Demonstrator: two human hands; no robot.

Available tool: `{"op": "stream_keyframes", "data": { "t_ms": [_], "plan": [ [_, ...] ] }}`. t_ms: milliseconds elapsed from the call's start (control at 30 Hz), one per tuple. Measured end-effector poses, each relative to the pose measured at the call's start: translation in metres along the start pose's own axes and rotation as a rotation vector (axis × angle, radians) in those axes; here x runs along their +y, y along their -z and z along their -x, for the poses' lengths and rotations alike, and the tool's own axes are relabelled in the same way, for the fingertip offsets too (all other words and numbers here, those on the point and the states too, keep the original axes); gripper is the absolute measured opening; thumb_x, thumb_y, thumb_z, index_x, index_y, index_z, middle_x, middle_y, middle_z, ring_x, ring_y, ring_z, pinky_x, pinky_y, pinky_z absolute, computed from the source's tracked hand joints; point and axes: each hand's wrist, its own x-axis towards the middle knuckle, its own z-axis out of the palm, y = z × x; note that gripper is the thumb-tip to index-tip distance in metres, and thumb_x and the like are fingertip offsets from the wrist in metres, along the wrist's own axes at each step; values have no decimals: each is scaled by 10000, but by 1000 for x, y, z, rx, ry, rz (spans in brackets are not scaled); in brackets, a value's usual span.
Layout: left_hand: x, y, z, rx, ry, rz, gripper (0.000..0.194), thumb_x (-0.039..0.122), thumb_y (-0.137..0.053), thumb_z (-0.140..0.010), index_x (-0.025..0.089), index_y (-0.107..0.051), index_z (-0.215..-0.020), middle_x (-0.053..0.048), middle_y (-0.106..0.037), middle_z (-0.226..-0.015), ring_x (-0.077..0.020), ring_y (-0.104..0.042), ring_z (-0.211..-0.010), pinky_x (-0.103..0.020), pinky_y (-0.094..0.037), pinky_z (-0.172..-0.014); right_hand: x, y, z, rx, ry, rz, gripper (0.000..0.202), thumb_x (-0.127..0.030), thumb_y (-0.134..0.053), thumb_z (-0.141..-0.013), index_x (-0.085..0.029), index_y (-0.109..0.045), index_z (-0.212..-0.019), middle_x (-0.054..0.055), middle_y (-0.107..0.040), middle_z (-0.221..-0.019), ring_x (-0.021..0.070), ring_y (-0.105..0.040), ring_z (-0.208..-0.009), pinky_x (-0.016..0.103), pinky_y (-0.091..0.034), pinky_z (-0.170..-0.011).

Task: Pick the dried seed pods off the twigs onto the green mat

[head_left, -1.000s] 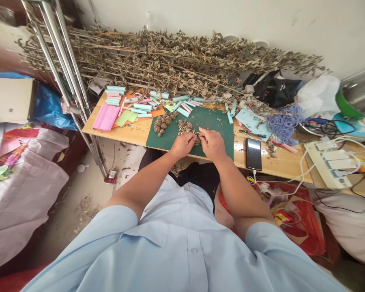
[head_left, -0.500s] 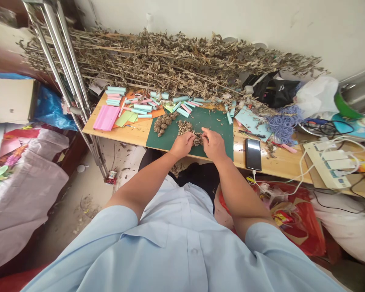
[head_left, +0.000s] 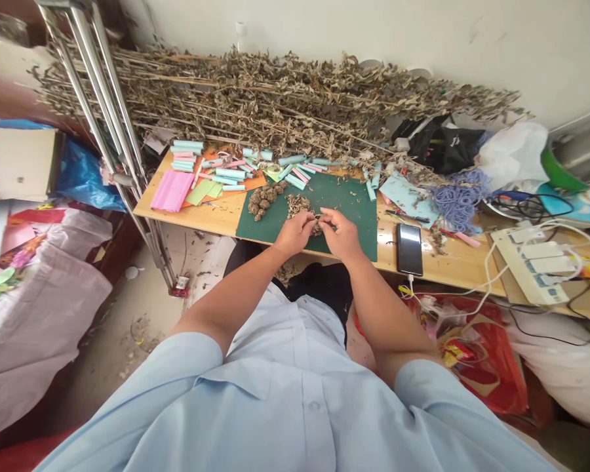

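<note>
Over the front part of a dark green mat (head_left: 349, 190), my left hand (head_left: 295, 234) and my right hand (head_left: 340, 234) nearly meet at the fingertips. Each is closed in a pinch on dried leaves, which show as a small clump between and behind the fingers. A loose pile of dried leaf bits (head_left: 297, 205) lies just behind my left hand. Farther left on the mat sits a heap of brown rolled balls (head_left: 263, 200).
Dried leafy stalks (head_left: 275, 98) lie along the wall. Blue and pink paper rolls (head_left: 230, 174) and a pink paper stack (head_left: 172, 190) are at the left. At the right are a phone (head_left: 410, 249), purple string (head_left: 459, 200) and a power strip (head_left: 531, 265). A metal stand (head_left: 101, 98) rises at the left.
My right hand has moved slightly left, closer to my left hand. Less of the leaf clump shows between them. My left hand is almost where it was.
</note>
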Motion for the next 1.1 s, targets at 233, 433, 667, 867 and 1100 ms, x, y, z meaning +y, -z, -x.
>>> {"op": "stream_keyframes", "data": {
  "t_ms": [233,433,667,867,1100],
  "plan": [
    [-4,-2,0,0,9,58,246,324,-613,-936,161,-681,-1108,-28,-694,-784,-148,-630,-728,-277,-490,-719,0,-12,0,107,-106,-137,373,-371,-616,-912,-231,-665,-1255,61,-771,-1052,212,-733,-963,417,-599,-919],
    [2,0,-1,-16,-10,11,173,275,-576,-948,165,-705,-913,-35,-697,-797,-148,-619,-730,-281,-484,-728,2,-19,0,157,-145,-238,385,-371,-633,-899,-217,-662,-1251,91,-762,-1096,226,-736,-1010,426,-607,-927],
    [4,2,1,14,-30,39,205,344,-604,-937,166,-698,-975,-29,-692,-780,-145,-605,-711,-272,-474,-705,-4,-19,-1,156,-168,-251,379,-397,-655,-880,-214,-681,-1211,92,-770,-1065,228,-741,-970,433,-617,-912],
    [4,2,0,7,-58,-33,204,248,-547,-938,187,-658,-778,-19,-679,-762,-143,-600,-726,-276,-473,-744,-4,-21,-1,151,-171,-218,380,-406,-651,-875,-210,-671,-1200,92,-764,-1024,221,-735,-922,420,-618,-882],
    [4,2,0,25,-54,-36,194,239,-542,-933,185,-653,-783,-14,-672,-751,-138,-589,-710,-269,-457,-724,11,-31,-3,212,-234,-294,414,-420,-628,-875,-203,-622,-1228,80,-744,-967,210,-726,-877,400,-630,-819]
  ]
}}
